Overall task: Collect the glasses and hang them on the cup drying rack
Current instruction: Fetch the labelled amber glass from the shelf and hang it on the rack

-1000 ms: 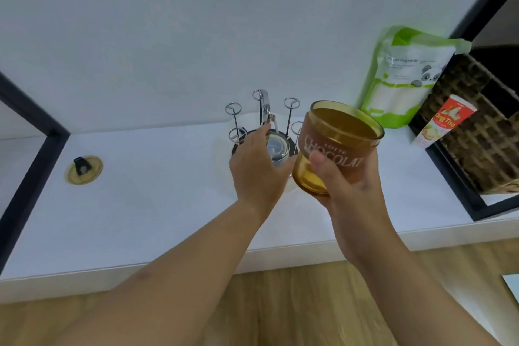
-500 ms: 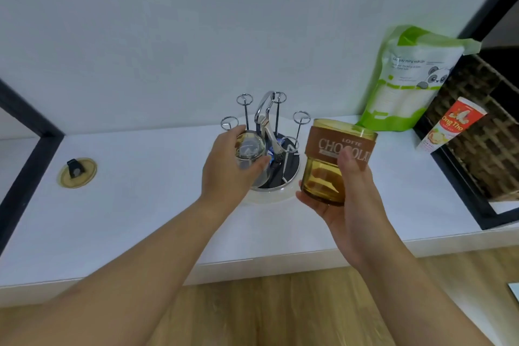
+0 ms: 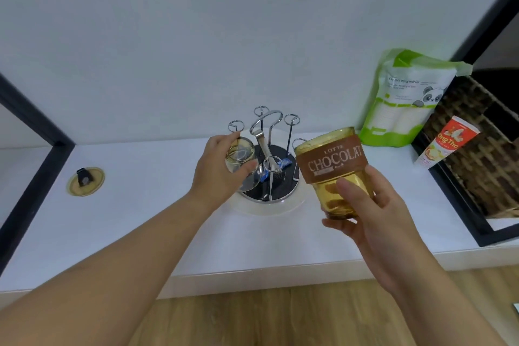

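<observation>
A: Cataloguing the held items first: the left hand (image 3: 217, 170) is curling its grip around a small clear glass (image 3: 239, 156), thumb low on the near side and fingers on the far side, at the left edge of the cup drying rack (image 3: 269, 166)

B: Why there?

A: The glass is sitting just beside the leftmost looped prong (image 3: 236, 126), tilted with one end toward the camera, which is probably the hand turning it over so the mouth can drop onto a prong. Which end is the mouth I cannot tell

B: Second item?

A: The right hand (image 3: 370, 216) is gripping an amber glass (image 3: 335, 174) with a brown "LOTTE CHOCOLAT" band, thumb across the near face and fingers cupped under the base. It is being carried upright in the air, to the right of the rack and clear of the counter (image 3: 140, 219), likely waiting its turn, since both glasses cannot go on at once

B: Rack condition?

A: It is standing in a shallow white dish by the wall, with several prongs bare; a metal tool and a small blue wrapper are lying on its dark base, none of them blocking a prong

B: Other stock?

A: A green-and-white pouch (image 3: 407, 98) is leaning on the wall, a red-and-white tube (image 3: 443, 146) is propped against a woven basket (image 3: 477, 166), and a round lid (image 3: 85, 180) is lying far left
</observation>
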`<state>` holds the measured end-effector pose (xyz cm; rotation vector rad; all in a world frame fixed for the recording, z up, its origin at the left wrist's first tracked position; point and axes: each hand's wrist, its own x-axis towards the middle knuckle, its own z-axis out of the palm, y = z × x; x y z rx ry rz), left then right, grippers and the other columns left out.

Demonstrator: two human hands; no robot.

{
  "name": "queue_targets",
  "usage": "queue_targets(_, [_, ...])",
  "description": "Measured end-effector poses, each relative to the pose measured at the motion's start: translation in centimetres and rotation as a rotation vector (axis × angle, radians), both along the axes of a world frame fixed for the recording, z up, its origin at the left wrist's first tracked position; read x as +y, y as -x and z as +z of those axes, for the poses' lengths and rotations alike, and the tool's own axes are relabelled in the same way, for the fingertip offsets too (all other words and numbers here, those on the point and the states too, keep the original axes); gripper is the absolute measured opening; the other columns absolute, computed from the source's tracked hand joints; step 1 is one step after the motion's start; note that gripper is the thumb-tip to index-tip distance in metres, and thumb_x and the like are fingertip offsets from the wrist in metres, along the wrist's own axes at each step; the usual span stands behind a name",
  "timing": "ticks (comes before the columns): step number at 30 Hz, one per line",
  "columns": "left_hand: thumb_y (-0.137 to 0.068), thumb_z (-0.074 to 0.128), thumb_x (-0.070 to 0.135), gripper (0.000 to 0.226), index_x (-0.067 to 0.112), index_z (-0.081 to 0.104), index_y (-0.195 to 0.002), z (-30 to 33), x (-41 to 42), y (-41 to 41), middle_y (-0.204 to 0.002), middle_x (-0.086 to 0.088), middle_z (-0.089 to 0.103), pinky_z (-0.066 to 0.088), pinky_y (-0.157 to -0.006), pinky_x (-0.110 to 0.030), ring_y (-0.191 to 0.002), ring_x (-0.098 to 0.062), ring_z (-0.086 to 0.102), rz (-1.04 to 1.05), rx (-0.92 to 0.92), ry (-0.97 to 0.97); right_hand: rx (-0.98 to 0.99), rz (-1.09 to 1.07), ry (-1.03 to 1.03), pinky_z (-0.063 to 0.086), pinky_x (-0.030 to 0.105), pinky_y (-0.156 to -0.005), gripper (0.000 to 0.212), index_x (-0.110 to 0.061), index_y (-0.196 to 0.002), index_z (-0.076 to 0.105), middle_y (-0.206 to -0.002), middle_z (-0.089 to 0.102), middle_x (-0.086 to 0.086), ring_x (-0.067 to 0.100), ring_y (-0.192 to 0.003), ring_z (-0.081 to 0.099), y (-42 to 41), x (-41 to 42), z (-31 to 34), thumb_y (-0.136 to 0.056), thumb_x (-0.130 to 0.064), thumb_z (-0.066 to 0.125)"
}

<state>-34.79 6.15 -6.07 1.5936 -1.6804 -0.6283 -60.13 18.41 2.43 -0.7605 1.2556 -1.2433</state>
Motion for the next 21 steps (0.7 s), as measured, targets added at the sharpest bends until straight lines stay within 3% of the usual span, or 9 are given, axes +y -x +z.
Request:
queue_targets(2, [-0.083, 0.083, 0.043, 0.071, 0.026, 0.054, -0.146, -0.1, -0.1, -0.1, -0.133, 0.009, 0.051, 0.045, -0.099, -0.024, -0.114, -0.007, 0.056, 0.001, -0.006, -0.002, 0.009, -0.015, 0.023, 0.065, 0.049, -0.083, 0.074, -0.03, -0.137, 0.063, -0.122, 0.075, 0.007, 0.022, -0.094, 0.076, 0.1, -0.2, 0.4, -0.066, -0.044, 0.081])
queue_targets(5, [-0.082, 0.082, 0.045, 0.073, 0.027, 0.054, -0.147, -0.2, -0.3, 0.0, -0.132, 0.01, 0.051, 0.045, -0.098, -0.024, -0.113, -0.007, 0.056, 0.008, -0.011, -0.009, 0.055, -0.071, 0.003, 0.063, 0.053, -0.086, 0.085, -0.03, -0.134, 0.051, -0.119, 0.07, 0.008, 0.021, -0.083, 0.079, 0.3, -1.1, 1.0, -0.059, -0.041, 0.09])
queue_targets(7, [-0.082, 0.082, 0.045, 0.073, 0.027, 0.053, -0.147, -0.2, -0.3, -0.1, -0.131, 0.011, 0.051, 0.044, -0.098, -0.023, -0.113, -0.006, 0.055, 0.014, -0.017, -0.008, 0.102, -0.074, 0.006, 0.063, 0.052, -0.083, 0.08, -0.027, -0.128, 0.051, -0.116, 0.068, 0.006, 0.019, -0.078, 0.078, 0.3, -1.7, 1.4, -0.062, -0.032, 0.097])
queue_targets(11, [-0.082, 0.083, 0.044, 0.074, 0.027, 0.053, -0.148, 0.0, -0.6, -0.3, -0.128, 0.012, 0.05, 0.04, -0.095, -0.019, -0.111, -0.004, 0.053, 0.026, -0.025, -0.002, 0.153, -0.122, 0.121, 0.055, 0.04, -0.069, 0.056, -0.022, -0.121, 0.062, -0.107, 0.075, 0.002, 0.017, -0.079, 0.068, -0.2, -2.5, 2.2, -0.073, -0.024, 0.091])
queue_targets(15, [-0.083, 0.083, 0.042, 0.074, 0.023, 0.052, -0.148, 0.0, -0.9, -0.8, -0.135, 0.005, 0.052, 0.042, -0.096, -0.022, -0.111, -0.006, 0.053, 0.058, -0.023, 0.009, 0.459, -0.138, 0.251, 0.056, 0.026, -0.072, 0.055, -0.035, -0.127, 0.059, -0.111, 0.072, -0.002, 0.006, -0.082, 0.069, -0.9, -4.0, 2.7, -0.081, -0.023, 0.087])
queue_targets(18, [-0.083, 0.082, 0.042, 0.075, 0.024, 0.051, -0.149, -0.1, -1.1, -0.9, -0.135, 0.006, 0.051, 0.043, -0.099, -0.024, -0.113, -0.006, 0.053, 0.052, -0.006, 0.009, 0.75, -0.006, 0.321, 0.05, 0.021, -0.079, 0.063, -0.043, -0.131, 0.057, -0.107, 0.065, -0.015, 0.005, -0.089, 0.066, -1.8, -5.6, 2.9, -0.077, -0.034, 0.086])
queue_targets(21, [-0.083, 0.082, 0.044, 0.074, 0.026, 0.051, -0.149, -0.4, -1.1, -1.0, -0.133, 0.008, 0.05, 0.045, -0.098, -0.022, -0.113, -0.006, 0.054, 0.046, 0.018, 0.006, 0.973, 0.149, 0.35, 0.043, 0.016, -0.082, 0.079, -0.044, -0.148, 0.048, -0.113, 0.061, -0.01, 0.01, -0.098, 0.059, -3.0, -7.4, 2.5, -0.077, -0.04, 0.083])
